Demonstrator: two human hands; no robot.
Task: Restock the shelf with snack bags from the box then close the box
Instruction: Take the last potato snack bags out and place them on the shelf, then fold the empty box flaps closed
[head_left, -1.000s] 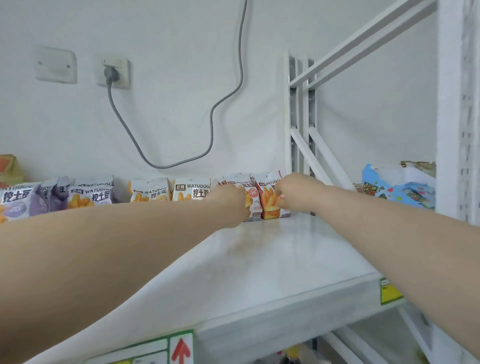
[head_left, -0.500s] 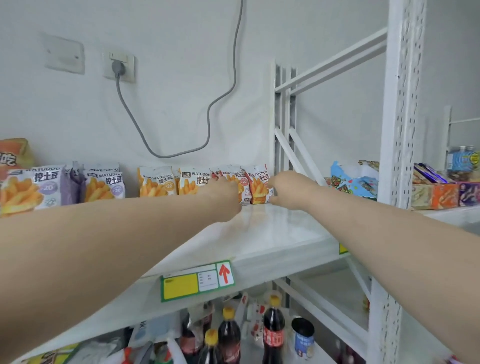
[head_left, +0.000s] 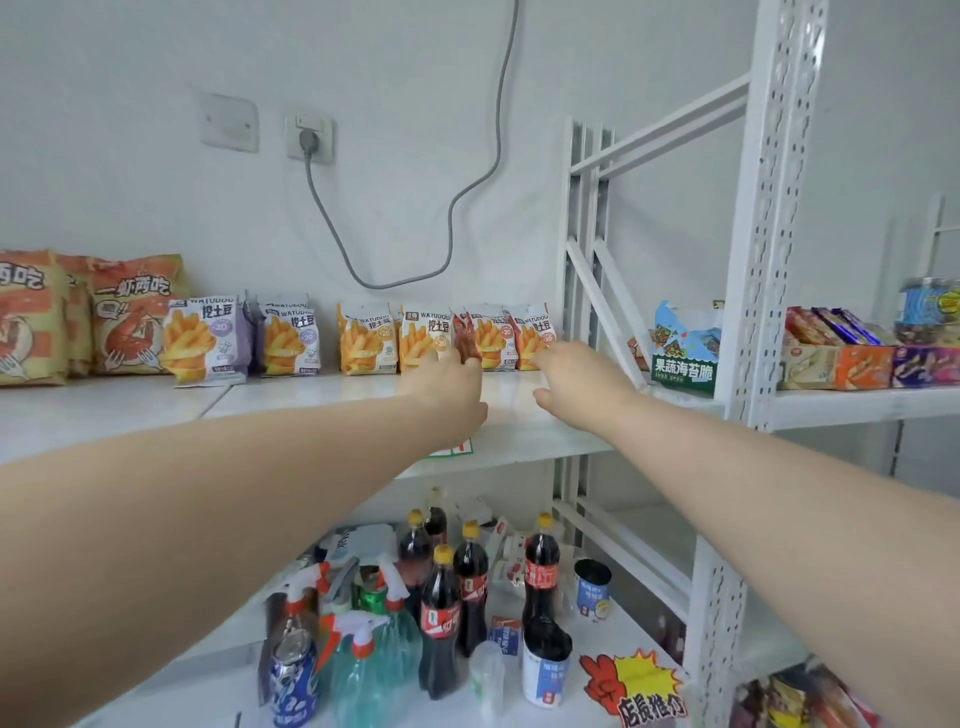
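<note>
Well left of the left hand (head_left: 447, 382), large orange prawn-snack bags (head_left: 130, 317) are standing. Small fries-printed snack bags (head_left: 363, 343) are lining the back of the white metal shelf (head_left: 311, 400). Both hands are drawing back from them: the left at a dark-red bag (head_left: 466, 340), grip unclear; the right hand (head_left: 576, 384) spread, empty. Placement seems done; box unseen. A white diagonal brace (head_left: 602, 312) is crowding the right hand.

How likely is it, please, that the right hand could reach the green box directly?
Probably not directly. The right hand is open over the shelf, but slanted bars stand between it and the green box; going round the front post looks easier.
</note>
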